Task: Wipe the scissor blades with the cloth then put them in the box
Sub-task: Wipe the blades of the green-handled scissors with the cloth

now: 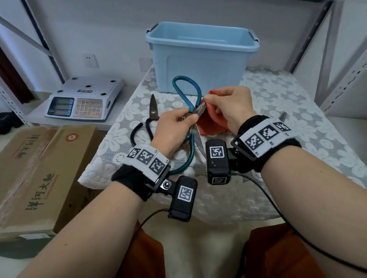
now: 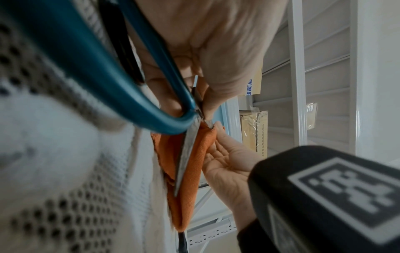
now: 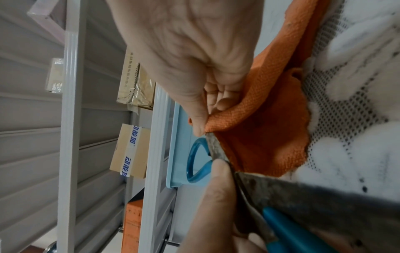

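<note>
Teal-handled scissors (image 1: 193,126) are held spread open above the lace-covered table (image 1: 273,156). My left hand (image 1: 187,117) grips them near the pivot, thumb on top. One blade (image 3: 216,149) points up and away, and the other blade (image 2: 187,154) points back toward me. My right hand (image 1: 206,100) pinches the orange cloth (image 1: 211,124) around the tip of the far blade. The rest of the cloth (image 3: 264,130) hangs down onto the table. The open light-blue box (image 1: 202,54) stands just behind both hands.
A second pair of scissors with black handles (image 1: 151,116) lies on the table left of my hands. A dark pointed tip (image 1: 283,117) shows behind my right wrist. An electronic scale (image 1: 84,99) and a cardboard box (image 1: 27,173) sit lower left. Metal shelf posts (image 1: 352,73) flank the table.
</note>
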